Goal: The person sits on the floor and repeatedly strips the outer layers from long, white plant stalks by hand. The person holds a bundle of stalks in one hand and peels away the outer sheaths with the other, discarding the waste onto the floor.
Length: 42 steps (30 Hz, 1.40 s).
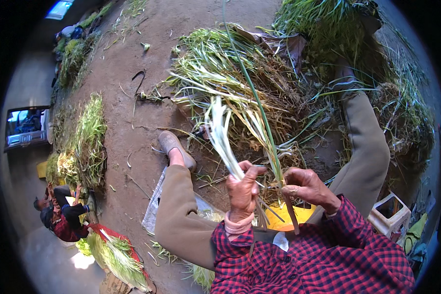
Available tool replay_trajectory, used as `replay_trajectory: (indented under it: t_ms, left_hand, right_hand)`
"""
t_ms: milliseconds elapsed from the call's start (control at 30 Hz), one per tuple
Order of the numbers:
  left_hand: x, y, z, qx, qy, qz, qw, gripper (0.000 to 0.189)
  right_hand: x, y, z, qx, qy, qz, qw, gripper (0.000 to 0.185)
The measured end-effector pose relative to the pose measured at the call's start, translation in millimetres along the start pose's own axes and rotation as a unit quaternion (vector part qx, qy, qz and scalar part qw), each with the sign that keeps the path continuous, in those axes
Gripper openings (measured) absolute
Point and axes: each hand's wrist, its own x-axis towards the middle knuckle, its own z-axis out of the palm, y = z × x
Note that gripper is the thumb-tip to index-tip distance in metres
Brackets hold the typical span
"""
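My left hand (241, 191) is closed around a small bunch of pale, peeled-looking allium stalks (222, 137), which point up and away from me. Beside it, my right hand (308, 187) pinches the lower end of another stalk (273, 160) between thumb and fingers. This one carries a long green leaf and yellowed, withered leaves. Beyond both hands lies a large heap of uncleaned stalks (220, 70), with brown dry matter and roots toward its right side. A yellow plastic surface (288, 217) shows below my hands, partly hidden by them and by brown strips.
My legs in brown trousers (185, 213) spread around the work. A whitish plastic stool (389, 213) stands at right. More greens (323, 25) are piled at upper right. At left, another person (64, 213) sits by a heap (90, 143), near bundled stalks (119, 261) on red cloth.
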Motion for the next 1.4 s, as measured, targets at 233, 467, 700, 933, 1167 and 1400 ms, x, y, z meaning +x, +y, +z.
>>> replay_trajectory:
  t_ms: [233,467,700,933,1167,1400]
  left_hand:
    - [1.6,-17.2,2.5,0.051,0.046,-0.049,0.996,0.023]
    - [6.9,-24.7,1.7,0.044,0.09,-0.065,0.993,0.025]
    - [11.3,-33.1,-2.8,0.029,0.095,-0.041,0.994,0.035]
    - [15.3,-45.3,-7.2,-0.042,0.123,-0.091,0.987,0.049]
    - [14.3,-42.5,-7.9,-0.042,0.139,-0.1,0.984,0.054]
    - [15.2,-37.9,-7.0,-0.072,0.152,-0.112,0.979,0.053]
  right_hand:
    - [12.7,23.0,1.7,-0.087,-0.011,0.006,0.996,0.015]
    - [14.7,32.9,6.1,0.007,0.034,0.067,0.997,0.017]
    - [28.5,53.3,15.5,-0.07,0.16,0.013,0.985,0.018]
    - [21.2,46.5,17.4,-0.205,0.244,-0.009,0.948,0.017]
    - [13.4,33.9,15.6,-0.325,0.247,-0.107,0.907,0.015]
    - [3.7,23.9,3.9,-0.258,0.138,-0.189,0.937,0.016]
